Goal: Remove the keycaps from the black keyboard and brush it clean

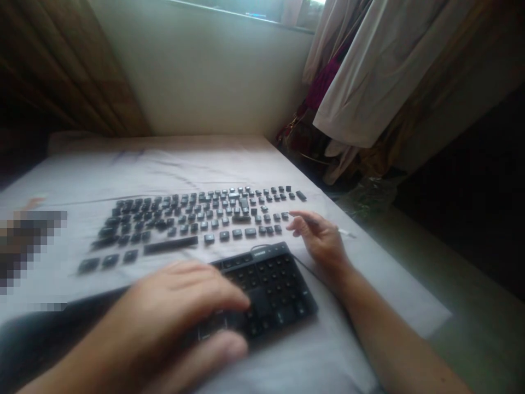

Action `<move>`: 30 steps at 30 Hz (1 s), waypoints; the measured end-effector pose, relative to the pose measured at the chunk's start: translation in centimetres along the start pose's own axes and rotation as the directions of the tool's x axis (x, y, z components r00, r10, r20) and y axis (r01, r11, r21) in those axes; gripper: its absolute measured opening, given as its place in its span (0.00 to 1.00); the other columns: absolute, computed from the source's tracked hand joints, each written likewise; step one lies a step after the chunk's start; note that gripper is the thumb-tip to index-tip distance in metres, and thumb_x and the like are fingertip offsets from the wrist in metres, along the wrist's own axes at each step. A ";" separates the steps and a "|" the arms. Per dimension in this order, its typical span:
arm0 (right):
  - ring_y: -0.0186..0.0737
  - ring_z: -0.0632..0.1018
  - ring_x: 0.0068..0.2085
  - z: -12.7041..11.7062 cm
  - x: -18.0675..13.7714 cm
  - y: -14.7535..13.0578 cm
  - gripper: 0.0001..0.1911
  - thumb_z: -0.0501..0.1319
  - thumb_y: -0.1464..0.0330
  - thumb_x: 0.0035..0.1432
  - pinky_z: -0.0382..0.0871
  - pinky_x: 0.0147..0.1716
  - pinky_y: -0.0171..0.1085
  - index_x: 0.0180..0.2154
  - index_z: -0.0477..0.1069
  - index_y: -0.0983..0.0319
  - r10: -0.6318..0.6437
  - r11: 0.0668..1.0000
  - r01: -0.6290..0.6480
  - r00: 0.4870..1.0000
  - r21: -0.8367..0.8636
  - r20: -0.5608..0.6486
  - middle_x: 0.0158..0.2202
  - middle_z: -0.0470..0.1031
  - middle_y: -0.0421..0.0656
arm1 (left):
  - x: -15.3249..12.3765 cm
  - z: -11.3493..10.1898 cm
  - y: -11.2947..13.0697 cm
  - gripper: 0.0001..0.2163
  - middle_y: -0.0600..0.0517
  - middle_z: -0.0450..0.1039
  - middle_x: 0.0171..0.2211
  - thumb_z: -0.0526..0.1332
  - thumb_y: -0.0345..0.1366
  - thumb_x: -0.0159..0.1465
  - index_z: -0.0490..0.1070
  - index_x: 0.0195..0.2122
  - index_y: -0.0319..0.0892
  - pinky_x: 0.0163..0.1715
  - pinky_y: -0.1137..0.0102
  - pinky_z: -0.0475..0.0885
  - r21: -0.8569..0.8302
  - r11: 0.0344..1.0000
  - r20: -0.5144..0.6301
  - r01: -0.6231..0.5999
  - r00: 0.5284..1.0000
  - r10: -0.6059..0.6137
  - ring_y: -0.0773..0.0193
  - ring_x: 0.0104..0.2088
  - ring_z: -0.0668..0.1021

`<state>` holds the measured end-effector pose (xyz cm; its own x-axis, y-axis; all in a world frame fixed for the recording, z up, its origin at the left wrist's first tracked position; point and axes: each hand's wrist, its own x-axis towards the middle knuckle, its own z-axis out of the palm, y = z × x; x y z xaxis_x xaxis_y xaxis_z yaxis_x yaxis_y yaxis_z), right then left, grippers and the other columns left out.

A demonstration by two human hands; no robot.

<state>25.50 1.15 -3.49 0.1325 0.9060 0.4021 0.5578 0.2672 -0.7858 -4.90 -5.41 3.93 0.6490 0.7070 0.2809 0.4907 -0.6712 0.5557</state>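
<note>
My left hand (180, 312) lies over the black keyboard (287, 295), index finger on its top and thumb by the near edge, holding it. The keyboard's right part shows bare key posts where caps are off; my hand hides its middle. Beyond it, detached black keycaps (215, 223) lie in rows on the white cloth. My right hand (322, 238) is closed around a thin pen-like tool (346, 233) with a pale rear end; its exact kind is unclear. The fingertips hover or rest at the right end of the keycap rows; which, I cannot tell.
A white cloth (197, 164) covers the table, whose right edge drops to the floor. The keyboard's cable (305, 264) runs beside my right forearm. Clothes (361, 82) hang at the right, a curtain (82, 71) at the left. A pixelated patch (33, 246) covers something on the left.
</note>
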 end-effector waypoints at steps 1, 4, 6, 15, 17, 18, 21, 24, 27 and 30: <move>0.37 0.76 0.24 -0.3 -0.1 -0.4 0.18 0.58 0.55 0.63 0.73 0.26 0.37 0.35 0.79 0.62 -0.009 0.998 0.009 1.000 0.065 0.000 0.26 0.80 0.44 | 0.8 0.2 -0.1 0.14 0.55 0.80 0.45 0.61 0.50 0.64 0.76 0.49 0.58 0.49 0.67 0.78 0.045 0.999 0.033 -0.003 0.999 0.002 0.60 0.47 0.80; 0.32 0.68 0.19 -1.1 -0.3 -1.5 0.19 0.61 0.56 0.61 0.64 0.19 0.33 0.25 0.77 0.61 0.036 0.960 -0.054 0.997 0.275 0.070 0.18 0.71 0.39 | 1.9 2.5 -0.7 0.33 0.48 0.63 0.65 0.64 0.58 0.58 0.62 0.64 0.57 0.61 0.49 0.71 0.197 0.980 0.129 0.017 0.991 -0.044 0.45 0.64 0.68; 0.29 0.65 0.17 -1.7 -0.4 -2.2 0.14 0.64 0.59 0.58 0.58 0.15 0.30 0.26 0.76 0.62 0.091 0.908 -0.169 0.972 0.382 0.215 0.15 0.66 0.35 | 1.6 4.5 -1.2 0.46 0.42 0.50 0.70 0.67 0.62 0.52 0.50 0.69 0.55 0.63 0.37 0.64 0.246 0.968 0.234 0.046 0.967 -0.105 0.36 0.69 0.57; 0.33 0.77 0.24 -3.4 -1.0 -4.2 0.02 0.67 0.70 0.52 0.73 0.24 0.30 0.30 0.76 0.61 -0.038 0.903 -0.332 0.573 0.274 0.819 0.24 0.76 0.37 | 1.6 6.7 -1.8 0.52 0.40 0.31 0.71 0.70 0.54 0.52 0.37 0.70 0.53 0.66 0.32 0.44 0.344 0.914 0.401 0.214 0.847 -0.349 0.39 0.71 0.42; 0.34 0.78 0.26 -3.4 -1.0 -4.1 0.03 0.65 0.71 0.53 0.74 0.24 0.31 0.33 0.77 0.61 -0.046 0.923 -0.294 0.556 0.248 0.830 0.25 0.77 0.38 | 1.7 6.7 -1.9 0.52 0.40 0.32 0.72 0.70 0.54 0.51 0.38 0.70 0.53 0.67 0.33 0.43 0.347 0.912 0.390 0.218 0.851 -0.351 0.40 0.72 0.42; 0.35 0.78 0.26 -3.4 -1.0 -4.0 0.04 0.64 0.71 0.54 0.74 0.25 0.31 0.34 0.78 0.61 -0.051 0.933 -0.269 0.558 0.239 0.828 0.26 0.77 0.38 | 1.8 6.8 -1.9 0.52 0.40 0.32 0.72 0.70 0.54 0.51 0.39 0.70 0.53 0.67 0.33 0.42 0.349 0.911 0.383 0.219 0.854 -0.352 0.39 0.72 0.42; 0.35 0.78 0.29 -3.3 -0.9 -3.6 0.05 0.64 0.72 0.54 0.74 0.27 0.31 0.33 0.79 0.61 -0.069 0.953 -0.208 0.561 0.221 0.825 0.29 0.78 0.39 | 1.8 6.8 -1.8 0.52 0.40 0.31 0.72 0.70 0.53 0.51 0.40 0.70 0.52 0.68 0.34 0.40 0.355 0.904 0.384 0.238 0.844 -0.373 0.40 0.72 0.42; 0.35 0.79 0.29 -3.3 -0.8 -3.3 0.06 0.67 0.69 0.53 0.75 0.28 0.31 0.35 0.78 0.61 -0.032 0.956 -0.240 0.492 0.171 0.870 0.30 0.78 0.39 | 2.1 6.5 -1.4 0.51 0.41 0.30 0.72 0.69 0.52 0.51 0.41 0.70 0.51 0.69 0.36 0.39 0.362 0.895 0.413 0.259 0.816 -0.404 0.42 0.72 0.41; 0.35 0.79 0.28 -3.3 -0.8 -3.3 0.12 0.70 0.65 0.51 0.75 0.27 0.32 0.38 0.77 0.63 0.034 0.941 -0.322 0.403 0.107 0.915 0.29 0.78 0.39 | 2.3 6.2 -1.1 0.51 0.42 0.29 0.72 0.69 0.51 0.51 0.40 0.70 0.51 0.70 0.38 0.39 0.359 0.894 0.422 0.268 0.808 -0.411 0.44 0.72 0.40; 0.37 0.80 0.29 -3.5 -0.8 -3.5 0.14 0.70 0.63 0.51 0.75 0.28 0.33 0.38 0.76 0.63 0.061 0.944 -0.322 0.376 0.069 0.925 0.29 0.78 0.40 | 2.3 6.2 -1.2 0.51 0.44 0.28 0.72 0.69 0.52 0.51 0.40 0.70 0.52 0.70 0.40 0.38 0.364 0.893 0.420 0.266 0.809 -0.412 0.45 0.72 0.39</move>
<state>26.38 -1.62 0.59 -0.6738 0.6605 -0.3313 0.4279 -0.0168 -0.9037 -0.38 -4.41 -0.97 0.5669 0.7547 -0.3302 0.8220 -0.4924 0.2861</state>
